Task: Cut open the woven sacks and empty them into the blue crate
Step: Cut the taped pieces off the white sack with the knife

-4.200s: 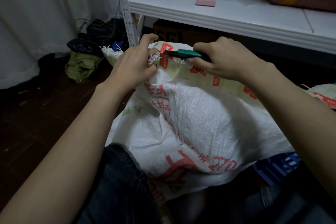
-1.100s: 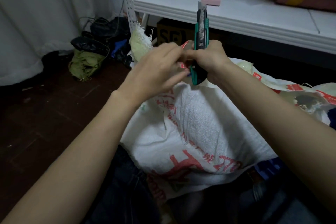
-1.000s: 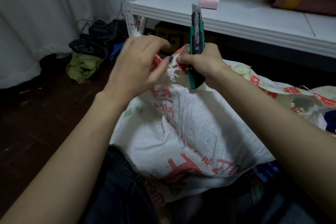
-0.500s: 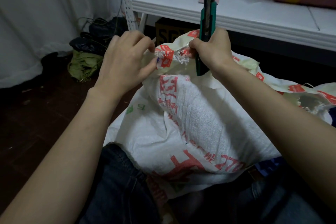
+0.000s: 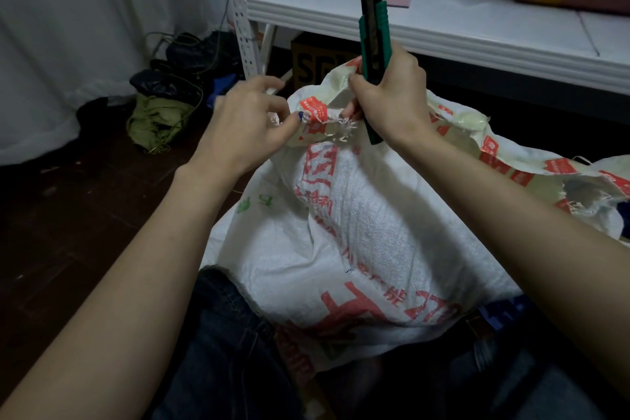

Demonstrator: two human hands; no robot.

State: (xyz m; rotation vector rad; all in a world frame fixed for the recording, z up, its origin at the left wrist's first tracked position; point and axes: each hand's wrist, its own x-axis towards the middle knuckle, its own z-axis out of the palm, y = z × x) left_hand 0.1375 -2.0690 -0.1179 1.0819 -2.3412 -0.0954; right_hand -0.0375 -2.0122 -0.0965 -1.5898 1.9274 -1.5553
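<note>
The woven sack [image 5: 375, 232] filled the middle of the frame, white with red print. It lay slumped across the lap with its mouth lifted toward the upper centre. Behind it, the white shelf [image 5: 477, 27] ran across the upper right. A strip of blue [image 5: 501, 310] peeked out from under the sack at lower right. I took it for the blue crate, though too little showed to be sure.

The left hand [image 5: 245, 126] sat left of centre, thumb and fingers [image 5: 295, 119] pinched on the red-printed rim of the sack's mouth. The right hand [image 5: 392, 102] was just beside it across the rim. Its fingers were wrapped tight round the green utility knife [image 5: 373, 31], which stood upright with the blade out and pointing at the top of the frame, clear of the cloth. Whether that hand also nipped the rim under the handle, I could not tell. Between the two hands the rim was ragged, with loose white threads [image 5: 344, 128] sticking out.

I judged the cutting step to be near its end on this sack: the mouth looked slit and the hands seemed to be parting it, not slicing. Nothing had been tipped out yet, and the sack looked full. The next move, as I saw it, called for pulling the rim wide. The bare blade needed turning away from the left fingers, or sliding back in, before the sack was upended over the crate.
</note>
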